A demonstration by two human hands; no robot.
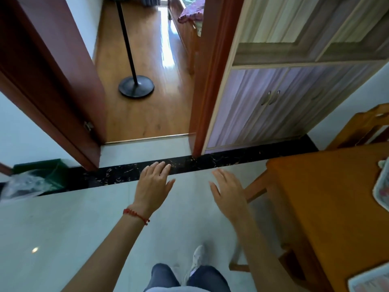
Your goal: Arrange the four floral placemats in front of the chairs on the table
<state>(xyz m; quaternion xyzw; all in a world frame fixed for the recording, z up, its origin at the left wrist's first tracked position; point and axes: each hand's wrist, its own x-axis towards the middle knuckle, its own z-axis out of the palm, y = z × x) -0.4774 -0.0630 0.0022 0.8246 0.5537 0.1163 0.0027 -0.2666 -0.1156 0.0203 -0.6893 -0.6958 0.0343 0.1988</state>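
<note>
Your left hand (154, 184) and right hand (228, 192) hover over the floor, apart, fingers (162, 167) released and holding nothing. One placemat (383, 182) lies at the counter's (328, 199) far right edge, cut off by the frame; a second placemat (370, 280) sits at its near right corner. A chair (362, 125) stands beyond the counter's far edge.

Bare forearms; red beaded bracelet (136, 216), dark blue trousers (164, 277), seemingly white shoe (197, 260).
</note>
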